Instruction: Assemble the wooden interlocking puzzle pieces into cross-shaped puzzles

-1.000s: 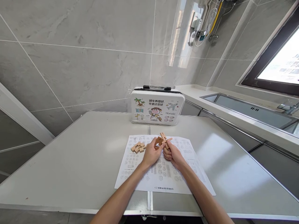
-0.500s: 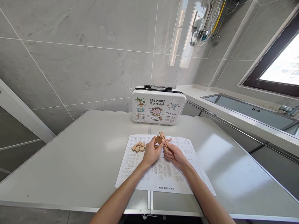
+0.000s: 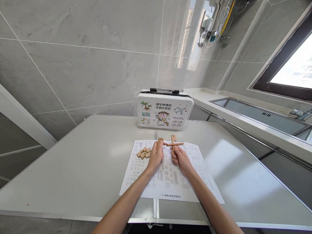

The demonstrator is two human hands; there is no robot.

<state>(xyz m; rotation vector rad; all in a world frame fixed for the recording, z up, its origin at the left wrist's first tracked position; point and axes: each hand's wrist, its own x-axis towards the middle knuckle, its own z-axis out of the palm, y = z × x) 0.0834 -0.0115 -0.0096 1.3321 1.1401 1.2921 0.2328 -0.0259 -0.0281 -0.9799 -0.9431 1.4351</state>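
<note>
My left hand [image 3: 155, 157] is closed round a small wooden puzzle piece [image 3: 160, 140] that pokes up above its fingers. Just to its right, my right hand [image 3: 179, 159] grips a cross of wooden puzzle bars [image 3: 174, 143], one upright and one lying level. The two hands are a little apart above a printed instruction sheet [image 3: 170, 182]. A small heap of loose wooden pieces [image 3: 143, 153] lies on the sheet, left of my left hand.
A white tin case with cartoon prints and a black handle [image 3: 164, 110] stands upright at the back of the grey table [image 3: 80, 169]. A counter with a sink [image 3: 258, 113] runs along the right. Tiled walls close the back and left.
The hands have drawn apart: the piece in my left hand has come away from the bars in my right hand, which now form a plain cross.
</note>
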